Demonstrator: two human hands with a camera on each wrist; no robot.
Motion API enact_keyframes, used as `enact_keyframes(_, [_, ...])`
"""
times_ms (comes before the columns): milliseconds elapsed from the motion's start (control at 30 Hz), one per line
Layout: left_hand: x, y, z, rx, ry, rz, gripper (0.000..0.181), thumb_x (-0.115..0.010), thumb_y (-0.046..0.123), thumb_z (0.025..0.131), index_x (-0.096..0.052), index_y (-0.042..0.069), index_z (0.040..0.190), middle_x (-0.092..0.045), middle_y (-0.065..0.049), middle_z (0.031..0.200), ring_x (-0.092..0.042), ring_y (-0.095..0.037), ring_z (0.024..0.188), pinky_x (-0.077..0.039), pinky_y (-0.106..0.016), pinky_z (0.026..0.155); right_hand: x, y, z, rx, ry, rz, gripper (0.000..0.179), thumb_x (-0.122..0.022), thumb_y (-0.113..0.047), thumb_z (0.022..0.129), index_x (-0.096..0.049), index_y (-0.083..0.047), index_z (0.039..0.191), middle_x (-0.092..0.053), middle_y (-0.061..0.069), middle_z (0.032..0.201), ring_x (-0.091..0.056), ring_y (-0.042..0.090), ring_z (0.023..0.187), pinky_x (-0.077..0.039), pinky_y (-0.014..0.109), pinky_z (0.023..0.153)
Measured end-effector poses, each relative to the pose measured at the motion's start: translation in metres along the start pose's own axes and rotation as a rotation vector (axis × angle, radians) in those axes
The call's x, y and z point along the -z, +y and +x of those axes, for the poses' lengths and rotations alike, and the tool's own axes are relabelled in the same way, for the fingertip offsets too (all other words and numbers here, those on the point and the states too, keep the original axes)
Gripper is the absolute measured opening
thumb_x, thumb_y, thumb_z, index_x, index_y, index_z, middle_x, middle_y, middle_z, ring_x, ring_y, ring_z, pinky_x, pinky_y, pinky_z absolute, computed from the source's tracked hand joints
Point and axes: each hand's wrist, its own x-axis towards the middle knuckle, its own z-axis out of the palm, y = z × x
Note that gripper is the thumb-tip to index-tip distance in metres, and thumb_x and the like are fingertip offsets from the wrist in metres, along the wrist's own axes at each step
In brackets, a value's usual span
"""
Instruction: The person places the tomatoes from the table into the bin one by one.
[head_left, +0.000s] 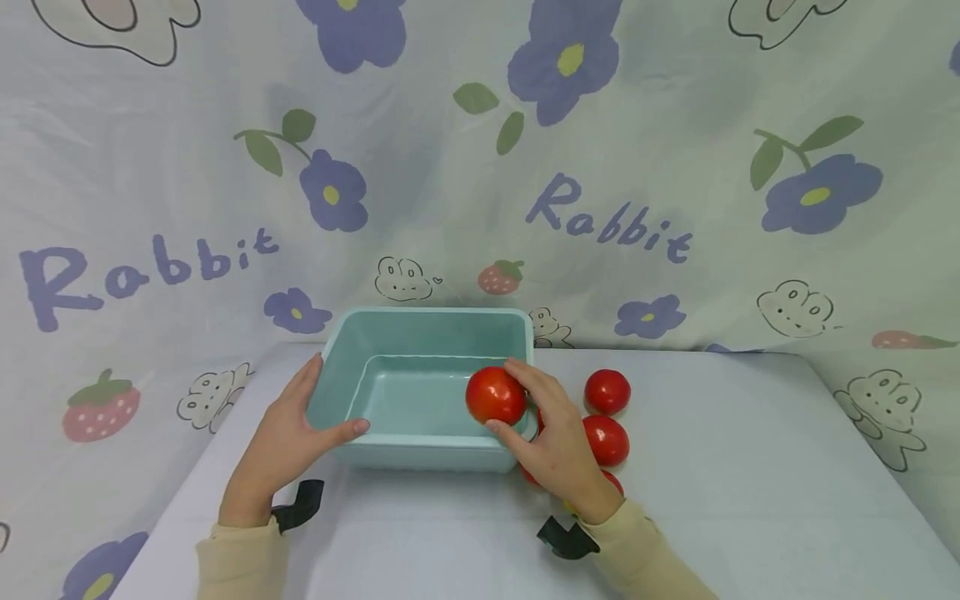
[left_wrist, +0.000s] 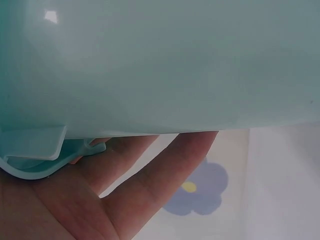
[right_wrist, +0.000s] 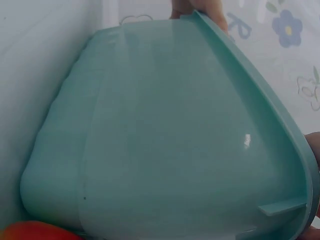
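Observation:
A light teal plastic bin (head_left: 427, 451) stands on the white table, its inner floor visible. My left hand (head_left: 281, 437) grips its left side, thumb over the front left rim and fingers along the outer wall; those fingers (left_wrist: 155, 175) show against the wall in the left wrist view. My right hand (head_left: 558, 446) holds a red tomato (head_left: 495, 396) between thumb and fingers, over the right end of the bin. The right wrist view shows mostly the bin's outer wall (right_wrist: 185, 125), with the held tomato largely out of sight.
More red tomatoes lie right of the bin, including one at the back (head_left: 607, 392) and one nearer (head_left: 606, 442); others are partly hidden by my right hand and forearm. A printed cloth (head_left: 450, 192) hangs behind the table (head_left: 750, 467).

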Motion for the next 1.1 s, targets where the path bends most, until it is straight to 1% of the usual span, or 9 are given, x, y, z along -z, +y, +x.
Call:
enact_keyframes(100, [0.000, 0.000, 0.000, -0.003, 0.002, 0.003, 0.110, -0.072, 0.053, 0.073, -0.005, 0.012, 0.150, -0.010, -0.011, 0.154, -0.013, -0.036, 0.139, -0.022, -0.066, 0.100, 0.001, 0.000, -0.001, -0.022, -0.014, -0.002, 0.065, -0.073, -0.032, 0.079, -0.043, -0.024, 0.137, -0.043, -0.006, 0.140, -0.040, 0.013, 0.125, -0.048, 0.039, 0.091])
enact_keyframes(200, [0.000, 0.000, 0.000, -0.011, 0.002, 0.000, 0.109, -0.072, 0.052, 0.074, -0.005, 0.011, 0.150, -0.010, -0.011, 0.154, -0.013, -0.035, 0.139, -0.022, -0.065, 0.101, 0.003, 0.000, -0.001, -0.032, -0.017, 0.011, 0.063, -0.074, -0.029, 0.079, -0.045, -0.025, 0.135, -0.043, -0.006, 0.139, -0.042, 0.012, 0.123, -0.049, 0.038, 0.090])
enact_keyframes(367, [0.001, 0.001, 0.000, 0.000, 0.002, 0.000, 0.109, -0.071, 0.053, 0.074, -0.005, 0.011, 0.150, -0.010, -0.011, 0.154, -0.014, -0.037, 0.138, -0.023, -0.066, 0.099, 0.010, 0.004, 0.002, -0.017, 0.001, 0.030, 0.064, -0.077, -0.021, 0.076, -0.048, -0.022, 0.133, -0.046, -0.004, 0.135, -0.049, 0.013, 0.116, -0.050, 0.038, 0.088])
enact_keyframes(533, [0.001, 0.002, 0.001, 0.018, 0.001, -0.002, 0.109, -0.072, 0.053, 0.073, -0.007, 0.011, 0.150, -0.011, -0.010, 0.154, -0.017, -0.037, 0.137, -0.024, -0.069, 0.097, 0.021, 0.011, 0.004, -0.024, 0.024, 0.008, 0.062, -0.077, -0.023, 0.076, -0.050, -0.019, 0.131, -0.050, -0.004, 0.131, -0.054, 0.017, 0.109, -0.051, 0.038, 0.085])
enact_keyframes(633, [0.001, 0.002, 0.001, 0.016, 0.000, -0.017, 0.108, -0.073, 0.051, 0.073, -0.007, 0.014, 0.150, -0.011, -0.007, 0.154, -0.016, -0.035, 0.138, -0.024, -0.067, 0.098, 0.029, 0.016, 0.006, -0.034, 0.036, -0.012, 0.061, -0.077, -0.023, 0.077, -0.050, -0.018, 0.131, -0.050, -0.005, 0.131, -0.053, 0.016, 0.110, -0.051, 0.036, 0.086])
enact_keyframes(800, [-0.001, 0.000, 0.002, 0.005, 0.013, -0.018, 0.108, -0.074, 0.050, 0.072, -0.007, 0.015, 0.150, -0.012, -0.007, 0.154, -0.018, -0.036, 0.137, -0.025, -0.067, 0.097, 0.044, 0.028, 0.010, -0.036, 0.053, -0.044, 0.056, -0.074, -0.022, 0.080, -0.051, -0.020, 0.131, -0.052, -0.006, 0.129, -0.050, 0.012, 0.114, -0.048, 0.033, 0.090])
enact_keyframes(900, [-0.002, 0.000, 0.003, 0.002, 0.016, -0.014, 0.109, -0.074, 0.050, 0.073, -0.005, 0.016, 0.150, -0.012, -0.008, 0.154, -0.019, -0.038, 0.136, -0.025, -0.069, 0.095, 0.054, 0.036, 0.012, -0.048, 0.062, -0.073, 0.055, -0.074, -0.022, 0.080, -0.051, -0.019, 0.130, -0.053, -0.005, 0.128, -0.050, 0.014, 0.114, -0.049, 0.037, 0.089])
enact_keyframes(967, [-0.002, 0.000, 0.003, 0.003, 0.019, -0.011, 0.109, -0.074, 0.050, 0.072, -0.005, 0.018, 0.150, -0.012, -0.008, 0.154, -0.020, -0.038, 0.136, -0.026, -0.069, 0.095, 0.061, 0.042, 0.013, -0.074, 0.066, -0.089, 0.055, -0.074, -0.021, 0.079, -0.052, -0.018, 0.130, -0.053, -0.002, 0.128, -0.051, 0.017, 0.113, -0.050, 0.041, 0.088])
enact_keyframes(1100, [-0.003, 0.000, 0.004, 0.003, 0.025, 0.011, 0.108, -0.072, 0.052, 0.073, -0.007, 0.013, 0.150, -0.013, -0.011, 0.154, -0.020, -0.039, 0.136, -0.026, -0.069, 0.095, 0.072, 0.054, 0.014, -0.132, 0.074, -0.124, 0.055, -0.074, -0.022, 0.080, -0.052, -0.015, 0.130, -0.053, 0.000, 0.129, -0.052, 0.020, 0.112, -0.050, 0.044, 0.087])
